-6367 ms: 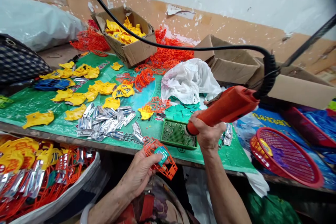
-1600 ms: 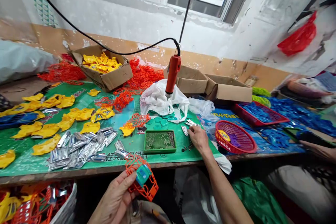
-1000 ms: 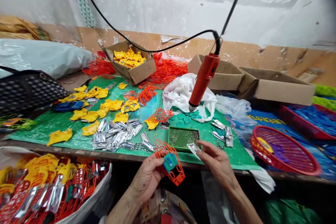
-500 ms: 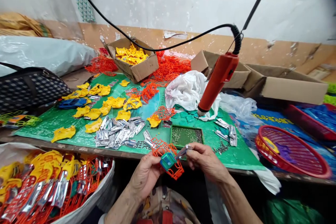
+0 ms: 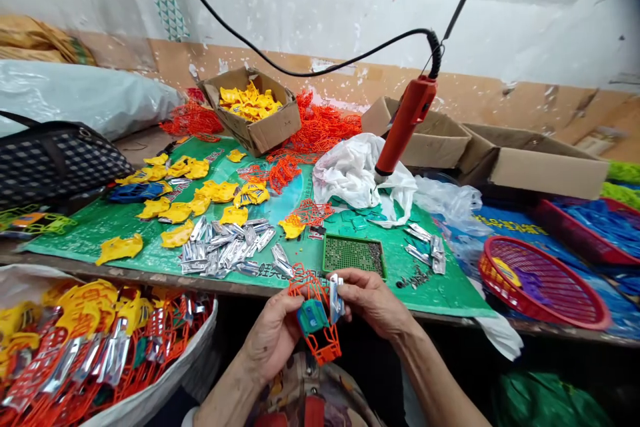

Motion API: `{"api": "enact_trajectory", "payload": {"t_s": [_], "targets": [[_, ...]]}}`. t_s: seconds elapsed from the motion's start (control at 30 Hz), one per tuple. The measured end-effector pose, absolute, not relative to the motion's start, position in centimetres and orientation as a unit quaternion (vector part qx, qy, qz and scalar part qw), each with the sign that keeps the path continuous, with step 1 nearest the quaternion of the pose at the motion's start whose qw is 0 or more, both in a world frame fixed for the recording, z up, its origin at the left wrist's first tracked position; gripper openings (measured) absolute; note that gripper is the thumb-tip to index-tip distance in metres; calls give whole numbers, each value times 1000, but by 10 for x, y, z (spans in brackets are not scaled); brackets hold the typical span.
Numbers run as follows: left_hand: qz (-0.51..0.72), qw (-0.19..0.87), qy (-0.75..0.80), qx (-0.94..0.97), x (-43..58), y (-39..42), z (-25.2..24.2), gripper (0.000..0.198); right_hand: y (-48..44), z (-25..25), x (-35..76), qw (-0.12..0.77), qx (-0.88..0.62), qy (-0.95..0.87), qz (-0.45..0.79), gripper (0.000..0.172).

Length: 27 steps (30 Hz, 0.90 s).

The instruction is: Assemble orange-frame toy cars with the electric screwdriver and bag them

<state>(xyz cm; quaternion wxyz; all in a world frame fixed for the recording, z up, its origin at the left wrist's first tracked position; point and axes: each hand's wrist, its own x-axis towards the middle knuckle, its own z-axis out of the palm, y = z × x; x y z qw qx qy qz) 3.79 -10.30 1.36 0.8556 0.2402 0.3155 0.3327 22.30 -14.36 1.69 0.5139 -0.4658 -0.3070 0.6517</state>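
Note:
My left hand [image 5: 276, 333] is closed on an orange lattice frame [image 5: 327, 348] with a teal plastic piece [image 5: 313, 317] set across it. Between the thumb and fingers of my right hand [image 5: 373, 300] is a silver piece [image 5: 335, 298], upright beside the teal piece; whether it touches the frame I cannot tell. Both hands are in front of the table's near edge. Just beyond them lies a green tray [image 5: 354, 255] of small dark screws. A red electric screwdriver [image 5: 406, 125] hangs above the green mat [image 5: 280, 250].
Silver pieces [image 5: 227, 247] and yellow parts [image 5: 217, 191] lie on the mat's left. A sack [image 5: 207, 347] of assembled pieces stands lower left. Cardboard boxes [image 5: 545, 170] line the back, and a red basket [image 5: 543, 283] sits at right. White cloth [image 5: 350, 170] lies behind the tray.
The silver piece in my right hand has turned more upright and come nearer the teal piece. The orange frame has tilted and sits slightly lower. The whole view has shifted a little.

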Motion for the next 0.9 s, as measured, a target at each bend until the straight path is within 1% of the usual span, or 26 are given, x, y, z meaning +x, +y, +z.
{"api": "enact_trajectory", "payload": {"t_s": [0.2,0.33,0.5,0.57,0.63,0.67,0.8,0.87,0.9], "targets": [[368,846,327,206,38,-101,10,17,-140,18,211,541,-481,-308,617,47],[378,843,326,202,39,-101,11,12,-140,25,200,571,-487,-316,580,38],[399,831,344,178,39,-101,12,11,-146,24,187,562,-534,-397,491,30],[406,827,349,170,38,-101,11,13,-149,21,182,556,-531,-389,507,36],[408,825,353,170,38,-101,9,15,-151,19,176,551,-514,-357,552,44],[409,824,353,174,38,-101,9,16,-152,20,175,547,-507,-348,568,44],[405,806,344,261,37,-101,14,17,-153,26,176,546,-509,-361,560,37],[412,749,383,351,32,-102,22,22,-153,30,180,547,-518,-373,541,35],[427,695,422,397,29,-103,26,26,-153,31,183,545,-525,-386,527,33]]}}
